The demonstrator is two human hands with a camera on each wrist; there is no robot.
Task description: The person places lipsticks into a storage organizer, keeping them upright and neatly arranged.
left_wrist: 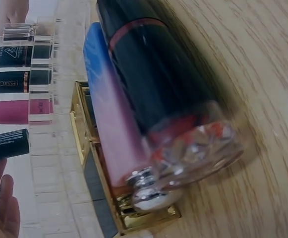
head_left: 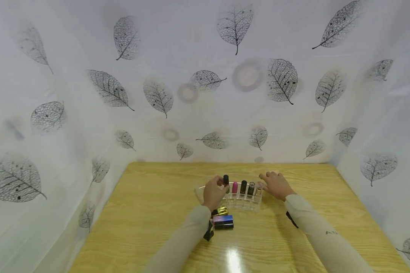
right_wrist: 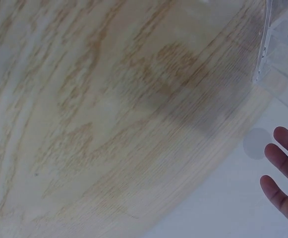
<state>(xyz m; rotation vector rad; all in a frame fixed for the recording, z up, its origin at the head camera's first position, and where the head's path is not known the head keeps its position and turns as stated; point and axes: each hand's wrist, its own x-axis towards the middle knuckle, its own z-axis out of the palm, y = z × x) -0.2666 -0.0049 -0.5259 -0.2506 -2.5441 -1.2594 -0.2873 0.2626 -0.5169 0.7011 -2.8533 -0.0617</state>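
My left hand (head_left: pixel 213 193) pinches a black lipstick (head_left: pixel 226 179) between thumb and fingers. It is upright over the left part of a clear lipstick organizer (head_left: pixel 242 207), and the left wrist view shows its lower end right at a slot. Beside it in the back row stand a pink lipstick (head_left: pixel 234 187), two black lipsticks (head_left: pixel 243 187) and a clear-capped one (head_left: pixel 258 191) at the right end. My right hand (head_left: pixel 276 185) is by that right end, its fingers spread and fairly straight in the right wrist view, thumb side hidden.
In front of the organizer, near my left wrist, lie a gold-and-black lipstick (head_left: pixel 222 211), a blue-and-pink one (head_left: pixel 223 218) and a dark tube (left_wrist: pixel 163 74) with a clear faceted end. Leaf-patterned sheeting (head_left: pixel 205 113) rises behind the wooden table (head_left: pixel 150 212).
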